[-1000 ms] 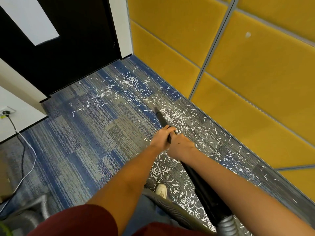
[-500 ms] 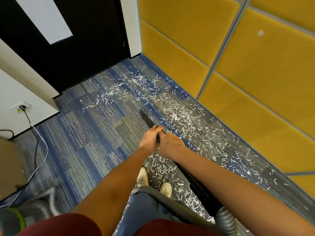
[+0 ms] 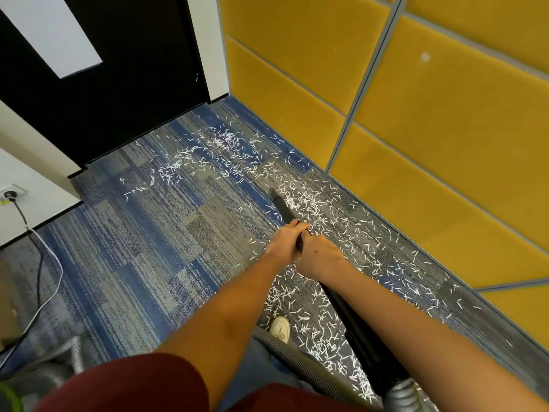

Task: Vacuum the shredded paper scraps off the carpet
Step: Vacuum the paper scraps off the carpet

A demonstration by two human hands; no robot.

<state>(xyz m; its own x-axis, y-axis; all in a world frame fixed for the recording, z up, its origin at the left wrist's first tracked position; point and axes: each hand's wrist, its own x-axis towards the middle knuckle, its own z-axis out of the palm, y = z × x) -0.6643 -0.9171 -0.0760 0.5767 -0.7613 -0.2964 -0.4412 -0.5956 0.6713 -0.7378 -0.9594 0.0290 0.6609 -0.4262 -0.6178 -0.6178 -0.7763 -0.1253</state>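
White shredded paper scraps (image 3: 323, 203) lie scattered over the blue-grey carpet (image 3: 142, 233) in a band along the yellow wall, from the door down to my feet. A black vacuum wand (image 3: 282, 208) slants across the middle, its narrow tip down among the scraps. My left hand (image 3: 283, 243) grips the wand from the left. Just behind it, my right hand (image 3: 319, 257) grips the wand too. The wand runs back under my right arm to a grey ribbed hose (image 3: 401, 395).
Yellow padded wall panels (image 3: 416, 129) close off the right side. A black door (image 3: 118, 84) stands at the back. A wall socket (image 3: 10, 193) at the left has cables (image 3: 40, 278) trailing over the carpet. My white shoe (image 3: 280, 328) shows below my arms.
The wand tip has moved right and forward into the denser scraps by the wall. Both hands keep the same grip, and the view has shifted left with it.
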